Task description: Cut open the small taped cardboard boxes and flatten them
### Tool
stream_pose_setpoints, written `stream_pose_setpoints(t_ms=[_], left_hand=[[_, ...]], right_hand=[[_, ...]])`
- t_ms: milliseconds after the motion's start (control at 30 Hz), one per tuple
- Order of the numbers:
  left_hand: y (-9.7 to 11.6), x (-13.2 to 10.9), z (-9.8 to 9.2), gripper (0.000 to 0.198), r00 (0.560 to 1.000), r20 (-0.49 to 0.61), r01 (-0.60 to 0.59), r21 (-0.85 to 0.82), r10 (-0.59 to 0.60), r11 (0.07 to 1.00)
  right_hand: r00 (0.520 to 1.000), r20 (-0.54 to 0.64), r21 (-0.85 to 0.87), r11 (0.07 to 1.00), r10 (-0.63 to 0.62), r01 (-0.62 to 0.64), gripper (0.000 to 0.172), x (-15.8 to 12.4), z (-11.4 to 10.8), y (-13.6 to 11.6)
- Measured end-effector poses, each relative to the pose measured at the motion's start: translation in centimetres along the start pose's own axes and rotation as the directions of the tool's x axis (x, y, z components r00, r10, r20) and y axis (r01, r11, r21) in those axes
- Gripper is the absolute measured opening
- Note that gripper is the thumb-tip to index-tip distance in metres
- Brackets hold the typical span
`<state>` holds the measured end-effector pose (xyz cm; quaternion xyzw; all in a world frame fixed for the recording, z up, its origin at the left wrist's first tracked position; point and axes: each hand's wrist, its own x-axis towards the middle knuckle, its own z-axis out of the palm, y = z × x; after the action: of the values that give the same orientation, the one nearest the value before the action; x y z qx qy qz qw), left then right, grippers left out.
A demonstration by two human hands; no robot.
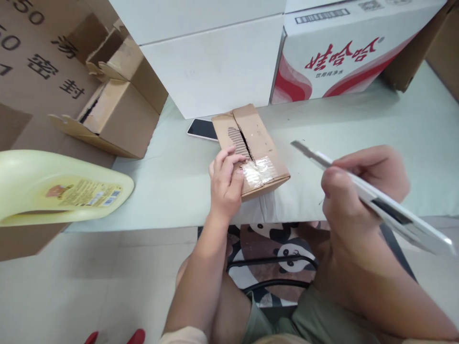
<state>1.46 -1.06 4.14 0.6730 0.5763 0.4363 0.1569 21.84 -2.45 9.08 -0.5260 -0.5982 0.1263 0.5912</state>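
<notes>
Head view: beside the phone, partly hiding it, the cardboard box is probably light and stiff, best held by its sides; left hand rests loosely bent fingers atop, right hand clasps a utility knife.

The left hand rests on a small cardboard box with torn top and clear tape. The right hand grips a knife, blade out, apart from the box. A phone lies behind the box.
</notes>
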Motion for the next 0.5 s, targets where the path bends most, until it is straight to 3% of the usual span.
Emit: stream_pose_setpoints(t_ms=[67,233,333,433,500], left_hand=[[0.0,0.0,0.0,0.029,1.000,-0.005,-0.003,-0.015,0.003,1.000],[-0.2,0.0,0.0,0.031,0.999,-0.012,-0.032,-0.030,0.031,0.999],[-0.5,-0.1,0.0,0.032,0.997,-0.022,-0.072,-0.021,0.071,0.997],[-0.5,-0.3,-0.2,0.038,0.991,-0.068,-0.120,-0.010,0.119,0.993],[-0.3,-0.5,-0.5,0.050,0.983,-0.072,-0.168,-0.022,0.166,0.986]], right_hand=[[0.998,-0.056,-0.010,1.000,0.024,-0.025,0.012,0.1,0.8,1.6],[0.995,0.035,0.063,0.993,0.095,-0.097,0.025,-0.1,2.1,5.2],[0.992,0.073,-0.050,0.994,0.102,-0.099,0.025,-0.5,2.5,7.3],[0.957,0.226,-0.293,0.949,0.183,-0.112,0.024,-0.7,3.1,9.0],[0.878,0.403,-0.394,0.915,0.258,-0.088,0.035,-0.8,3.6,9.5]])
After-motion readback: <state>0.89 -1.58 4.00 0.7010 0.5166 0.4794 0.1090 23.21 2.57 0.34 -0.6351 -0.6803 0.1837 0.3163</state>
